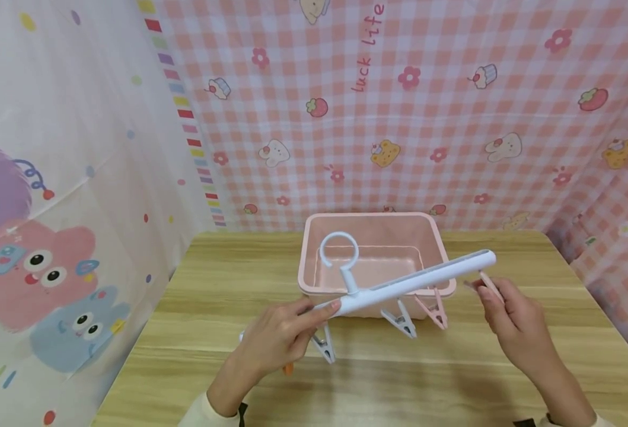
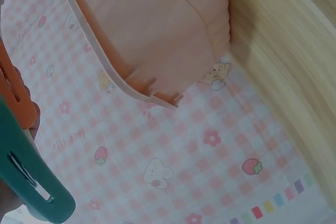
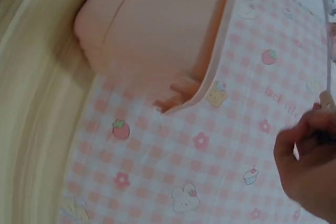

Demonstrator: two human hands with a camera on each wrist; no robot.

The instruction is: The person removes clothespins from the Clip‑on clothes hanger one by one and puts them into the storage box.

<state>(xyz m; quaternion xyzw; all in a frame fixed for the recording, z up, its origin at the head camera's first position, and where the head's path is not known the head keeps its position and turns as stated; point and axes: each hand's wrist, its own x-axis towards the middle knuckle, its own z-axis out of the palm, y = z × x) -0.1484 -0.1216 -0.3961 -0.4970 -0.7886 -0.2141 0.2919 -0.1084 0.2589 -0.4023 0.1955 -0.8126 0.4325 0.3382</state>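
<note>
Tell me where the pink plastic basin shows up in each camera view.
Head: pink basin centre, on the table behind the clip hanger.
Left wrist: top centre, tilted.
Right wrist: top left, tilted.
Shared landmark: the pink checked cloth behind it.

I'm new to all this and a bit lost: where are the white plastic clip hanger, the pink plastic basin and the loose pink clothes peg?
white plastic clip hanger (image 1: 410, 283), head view, bar.
pink plastic basin (image 1: 372, 216), head view, far rim.
loose pink clothes peg (image 1: 491, 283), head view, its middle.

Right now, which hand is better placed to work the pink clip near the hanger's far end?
Probably the right hand: it already pinches a pink clip beneath the hanger bar, while the left hand supports the bar's other end.
</note>
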